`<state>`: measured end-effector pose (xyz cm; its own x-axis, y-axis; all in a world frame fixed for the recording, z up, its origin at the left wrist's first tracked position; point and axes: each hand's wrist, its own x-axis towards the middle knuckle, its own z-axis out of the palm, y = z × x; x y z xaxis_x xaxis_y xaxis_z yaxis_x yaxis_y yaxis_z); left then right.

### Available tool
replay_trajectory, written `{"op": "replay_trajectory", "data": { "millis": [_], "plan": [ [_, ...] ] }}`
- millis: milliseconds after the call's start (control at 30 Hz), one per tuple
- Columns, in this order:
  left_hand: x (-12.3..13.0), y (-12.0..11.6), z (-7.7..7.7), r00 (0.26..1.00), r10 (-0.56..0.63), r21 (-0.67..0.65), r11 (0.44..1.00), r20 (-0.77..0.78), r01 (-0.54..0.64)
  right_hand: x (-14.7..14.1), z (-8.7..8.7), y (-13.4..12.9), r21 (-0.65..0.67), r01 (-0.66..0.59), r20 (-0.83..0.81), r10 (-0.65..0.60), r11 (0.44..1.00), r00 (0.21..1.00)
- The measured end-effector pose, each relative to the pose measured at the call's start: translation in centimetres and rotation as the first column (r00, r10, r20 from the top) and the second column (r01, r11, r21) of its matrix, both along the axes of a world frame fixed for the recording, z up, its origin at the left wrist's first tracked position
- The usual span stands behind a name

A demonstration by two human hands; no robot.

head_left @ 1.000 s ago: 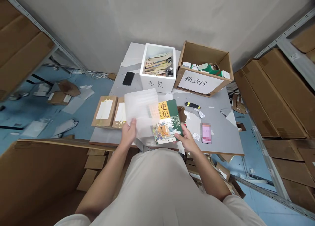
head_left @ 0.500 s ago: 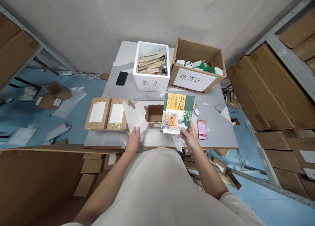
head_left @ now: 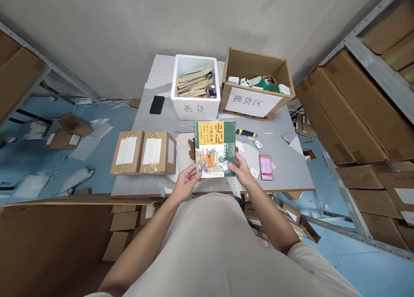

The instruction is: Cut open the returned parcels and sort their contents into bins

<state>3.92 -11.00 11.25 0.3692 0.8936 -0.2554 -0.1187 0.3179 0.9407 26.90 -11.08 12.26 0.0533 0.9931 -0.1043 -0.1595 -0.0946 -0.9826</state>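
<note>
A green and yellow illustrated book (head_left: 215, 148) with Chinese characters on its cover is held up above the table's front. My left hand (head_left: 188, 179) grips its lower left corner, fingers closed on the edge. On the lower right edge my right hand (head_left: 241, 170) is closed, thumb on the cover. Behind the book, mostly hidden, is a small open cardboard box (head_left: 191, 149). Two taped cardboard boxes with white labels, a left one (head_left: 127, 152) and a right one (head_left: 155, 152), stand side by side to the left.
At the back stand a white foam box (head_left: 194, 108) of books and a cardboard carton (head_left: 270, 105) holding small boxes. A black phone (head_left: 157, 104), a yellow-black cutter (head_left: 246, 133) and a pink-screened phone (head_left: 266, 167) lie on the table (head_left: 284, 150). Shelves with cartons flank the right.
The book has moved left, in front of the small open box. My left hand has let go of the white sheet and taken the book's left corner. The sheet is no longer raised.
</note>
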Motion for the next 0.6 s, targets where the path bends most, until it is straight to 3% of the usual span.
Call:
{"op": "replay_trajectory", "data": {
  "millis": [133, 233, 333, 467, 533, 600],
  "plan": [
    [-0.9, -0.9, 0.0, 0.997, -0.072, -0.069, 0.995, 0.011, 0.073, 2.8, 2.9, 3.0, -0.011, 0.102, 0.128, -0.100, 0.995, 0.987],
    [-1.1, -1.5, 0.1, 0.994, -0.098, -0.102, 0.989, 0.057, 0.104, 4.0, 4.4, 4.7, 0.040, 0.069, 0.267, -0.077, 0.997, 0.960],
    [-0.7, -1.9, 0.0, 0.991, -0.082, -0.162, 0.982, 0.109, 0.099, 4.4, 4.7, 5.4, 0.052, 0.023, 0.327, -0.039, 0.998, 0.944],
    [-0.2, -2.1, -0.5, 0.983, -0.013, -0.235, 0.970, 0.181, 0.056, 5.0, 4.4, 5.4, -0.020, -0.032, 0.243, 0.035, 0.999, 0.969],
    [0.0, -2.1, -0.5, 0.971, 0.057, -0.281, 0.960, 0.231, 0.010, 5.5, 4.7, 5.3, -0.038, -0.117, 0.135, 0.121, 0.992, 0.983],
    [0.2, -2.0, -0.2, 0.951, 0.072, -0.351, 0.935, 0.301, 0.041, 5.8, 5.3, 5.3, 0.005, -0.200, 0.083, 0.198, 0.980, 0.977]
  ]
}}
